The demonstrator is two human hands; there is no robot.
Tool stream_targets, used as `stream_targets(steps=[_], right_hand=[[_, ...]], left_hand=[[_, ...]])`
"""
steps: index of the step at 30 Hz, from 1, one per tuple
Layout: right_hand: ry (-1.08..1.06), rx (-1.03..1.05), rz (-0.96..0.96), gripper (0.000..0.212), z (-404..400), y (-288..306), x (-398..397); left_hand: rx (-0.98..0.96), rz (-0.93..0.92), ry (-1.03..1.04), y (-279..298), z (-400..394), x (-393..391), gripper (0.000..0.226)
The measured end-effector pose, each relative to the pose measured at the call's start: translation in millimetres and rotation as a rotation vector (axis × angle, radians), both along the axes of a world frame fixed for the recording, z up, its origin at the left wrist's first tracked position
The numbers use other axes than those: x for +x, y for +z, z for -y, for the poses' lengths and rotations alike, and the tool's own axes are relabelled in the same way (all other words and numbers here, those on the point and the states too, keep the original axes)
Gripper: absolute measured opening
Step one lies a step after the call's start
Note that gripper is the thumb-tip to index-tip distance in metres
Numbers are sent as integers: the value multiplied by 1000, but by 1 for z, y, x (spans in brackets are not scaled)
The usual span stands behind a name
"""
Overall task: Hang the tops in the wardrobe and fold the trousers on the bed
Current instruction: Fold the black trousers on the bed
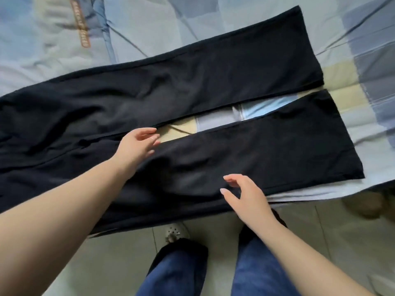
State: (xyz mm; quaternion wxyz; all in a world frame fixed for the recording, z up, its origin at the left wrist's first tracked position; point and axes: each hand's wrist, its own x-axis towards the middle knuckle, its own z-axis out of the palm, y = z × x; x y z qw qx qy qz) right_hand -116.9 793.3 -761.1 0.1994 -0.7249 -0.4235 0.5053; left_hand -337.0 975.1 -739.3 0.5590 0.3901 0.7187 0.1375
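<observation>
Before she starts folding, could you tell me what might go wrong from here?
The trousers lie flat but their near leg sits at the bed's edge, so it could slip off. Neither the left hand nor the right hand has a grip, and creases near the crotch may get folded in.

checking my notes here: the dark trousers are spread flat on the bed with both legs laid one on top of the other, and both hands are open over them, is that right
Not quite. The head view shows the dark trousers spread flat on the bed with the two legs side by side, a gap of patchwork bedding between them, not stacked. The left hand and right hand are indeed open over them.
</observation>
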Motion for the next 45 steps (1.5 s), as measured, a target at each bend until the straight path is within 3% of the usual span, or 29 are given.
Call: stream_targets(steps=[4, 7, 11, 13, 17, 24, 28, 33, 38, 43, 45], right_hand=[[-141, -149, -241, 13, 0, 23, -130], [-261, -390, -442, 5, 7, 37, -209], [-428, -720, -683, 11, 12, 38, -286], [-485, -798, -737, 23, 10, 33, -316], [-667, -840, -815, 53, -1, 22, -366], [-990, -736, -850, 46, -10, 14, -406], [-1096, -618, -960, 36, -18, 32, -414], [-993, -588, -927, 26, -41, 50, -415], [-629, -805, -545, 11, -2, 49, -402], [-657, -744, -610, 12, -18, 64, -394], [-609, -675, -597, 15, -32, 74, -386]], left_hand=[[-43, 80, 237, 27, 51, -125, 22], [-95, 83, 387, 34, 94, -202, 21], [-195, 62, 629, 27, 143, -265, 10], [-250, 57, 713, 19, 160, -282, 12], [-250, 88, 877, 3, 176, -307, 30], [-68, 225, 1166, -3, 160, -335, 79], [-37, 191, 1274, 3, 141, -357, 97], [-8, 119, 1313, 5, 127, -377, 91], [-38, -45, 1294, 2, 150, -383, 62], [16, 4, 1345, 25, 135, -390, 65], [63, -9, 1369, 41, 119, -393, 52]])
